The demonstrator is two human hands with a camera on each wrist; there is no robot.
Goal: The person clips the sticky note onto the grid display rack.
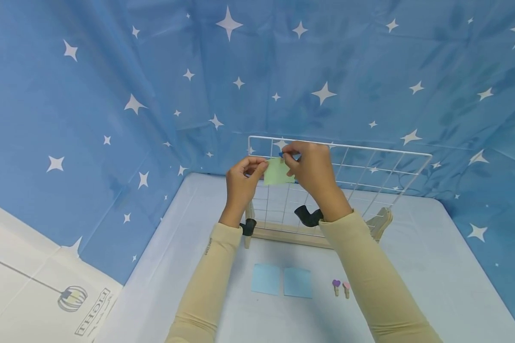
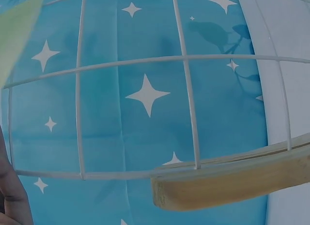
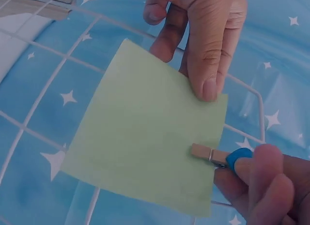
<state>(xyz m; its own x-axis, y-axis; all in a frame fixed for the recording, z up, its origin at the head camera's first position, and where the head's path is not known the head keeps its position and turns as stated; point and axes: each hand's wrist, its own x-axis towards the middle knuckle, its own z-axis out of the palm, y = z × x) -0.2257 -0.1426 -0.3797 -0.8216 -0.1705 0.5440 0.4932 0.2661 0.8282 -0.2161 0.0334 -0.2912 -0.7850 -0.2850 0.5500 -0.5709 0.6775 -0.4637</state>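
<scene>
A pale green square paper note (image 1: 276, 174) is up at the top of a white wire grid (image 1: 369, 148). My left hand (image 1: 242, 188) pinches one corner of it between thumb and fingers, as the right wrist view also shows. At the note's top edge, my right hand (image 1: 315, 169) pinches a small wooden clothespin (image 3: 202, 151) by its end with the blue decoration. The clothespin's tip overlaps the note's face. Whether it also bites the wire behind cannot be told. In the left wrist view only a corner of the note (image 2: 17, 33) shows.
The grid stands on a wooden base (image 1: 292, 237) on a white table. Two light blue notes (image 1: 266, 279) lie in front, beside a purple heart clothespin (image 1: 336, 283) and a pink heart clothespin (image 1: 346, 288). A blue star-patterned cloth (image 1: 223, 62) hangs behind.
</scene>
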